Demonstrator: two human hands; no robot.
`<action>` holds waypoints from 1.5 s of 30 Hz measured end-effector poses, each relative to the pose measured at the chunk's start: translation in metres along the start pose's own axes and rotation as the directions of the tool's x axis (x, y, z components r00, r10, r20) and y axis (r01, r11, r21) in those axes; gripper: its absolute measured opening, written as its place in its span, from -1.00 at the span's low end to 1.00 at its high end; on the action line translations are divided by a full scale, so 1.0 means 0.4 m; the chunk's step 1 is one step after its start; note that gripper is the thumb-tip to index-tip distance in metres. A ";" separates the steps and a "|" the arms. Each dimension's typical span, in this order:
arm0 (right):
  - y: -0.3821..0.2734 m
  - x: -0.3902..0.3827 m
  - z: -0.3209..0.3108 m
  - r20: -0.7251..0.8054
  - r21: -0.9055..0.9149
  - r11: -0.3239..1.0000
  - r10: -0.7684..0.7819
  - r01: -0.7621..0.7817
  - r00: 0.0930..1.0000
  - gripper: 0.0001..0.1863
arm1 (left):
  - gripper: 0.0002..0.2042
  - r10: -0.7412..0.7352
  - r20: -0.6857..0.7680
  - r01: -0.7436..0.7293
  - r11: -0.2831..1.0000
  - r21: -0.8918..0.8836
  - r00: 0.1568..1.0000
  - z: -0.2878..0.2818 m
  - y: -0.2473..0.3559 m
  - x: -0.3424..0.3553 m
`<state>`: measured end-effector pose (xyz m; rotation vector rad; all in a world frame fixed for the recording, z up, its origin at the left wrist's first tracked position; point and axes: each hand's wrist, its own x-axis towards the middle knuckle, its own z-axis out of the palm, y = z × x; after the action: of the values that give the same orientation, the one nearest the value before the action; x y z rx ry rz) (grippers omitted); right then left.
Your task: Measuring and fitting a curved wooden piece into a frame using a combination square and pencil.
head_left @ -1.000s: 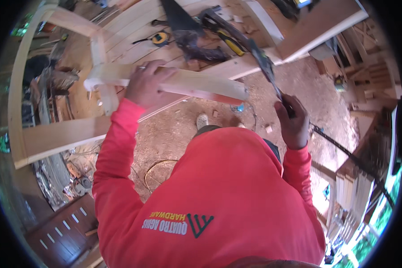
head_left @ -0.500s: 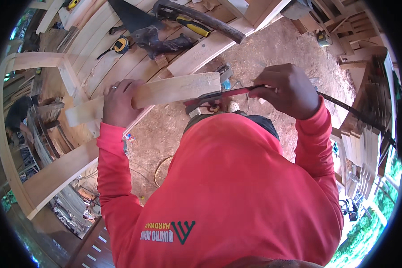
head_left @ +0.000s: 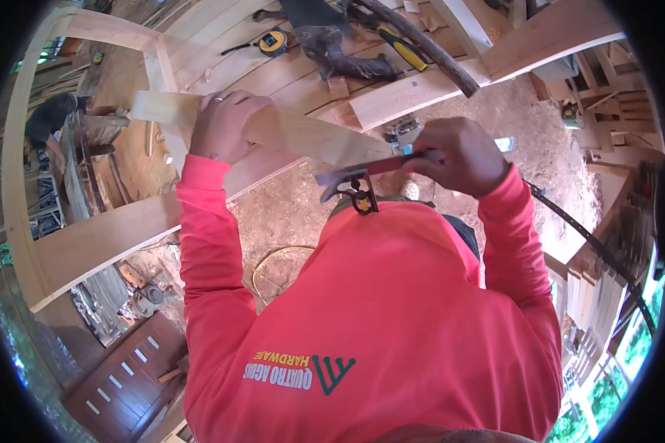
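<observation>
My left hand (head_left: pixel 225 124) is wrapped round a short, pale wooden board (head_left: pixel 310 138), which lies slantwise above the edge of a plank surface. My right hand (head_left: pixel 462 153) is closed on what looks like a long bar clamp (head_left: pixel 399 163), red and dark. Its dark jaw end and a small screw-like part with a yellow-orange spot sit just below the board's right end. I cannot tell whether clamp and board touch. A long black notched bar (head_left: pixel 591 238) runs off to the right behind my right forearm; its join with the clamp is hidden.
On the plank bench (head_left: pixel 222 44) lie a handsaw (head_left: pixel 325 44), a tape measure (head_left: pixel 273 42) and a hammer (head_left: pixel 428 44). A wooden frame (head_left: pixel 103 229) stands at the left. Stacked boards (head_left: pixel 595 295) are at the right, and a person (head_left: pixel 48 122) is at the far left.
The bench and tools have shifted rightward in view. The board's right end has tilted down towards the clamp, and the clamp's jaw and screw part show more plainly. Both hands keep their hold.
</observation>
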<state>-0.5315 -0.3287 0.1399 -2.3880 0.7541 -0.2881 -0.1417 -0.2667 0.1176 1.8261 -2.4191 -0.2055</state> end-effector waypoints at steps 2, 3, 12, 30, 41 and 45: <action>0.019 0.022 0.015 -0.016 0.013 1.000 -0.026 0.026 1.000 -0.72 | -0.39 -0.021 -0.021 0.022 0.999 0.024 1.000 0.002 -0.002 -0.011; 0.020 0.040 0.012 0.018 0.012 0.998 -0.062 0.062 0.998 -0.72 | -0.39 -0.016 -0.020 0.016 1.000 0.015 1.000 -0.007 -0.003 -0.019; 0.009 0.178 0.107 0.108 0.079 0.985 -0.164 0.156 0.981 -0.77 | -0.40 -0.161 0.022 0.156 0.976 0.152 0.987 -0.010 0.002 -0.043; 0.000 0.139 0.161 0.090 -0.020 0.994 0.105 -0.104 0.990 -0.66 | -0.30 0.294 0.073 -0.263 0.922 -0.284 0.953 0.037 0.142 -0.011; -0.163 -0.097 0.166 -0.399 0.247 0.917 0.392 -0.314 0.829 -0.79 | -0.29 -0.239 -0.046 -0.018 0.118 -0.993 0.970 0.012 0.168 -0.120; -0.232 -0.174 0.186 -0.454 0.278 0.923 0.369 -0.265 0.811 -0.80 | -0.54 -0.029 0.135 0.131 -0.103 -0.986 0.990 0.031 0.266 -0.166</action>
<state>-0.5192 -0.1913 0.1364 -1.9581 1.2804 -0.8207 -0.2262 -0.1734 0.1234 1.0107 -1.1078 -1.6279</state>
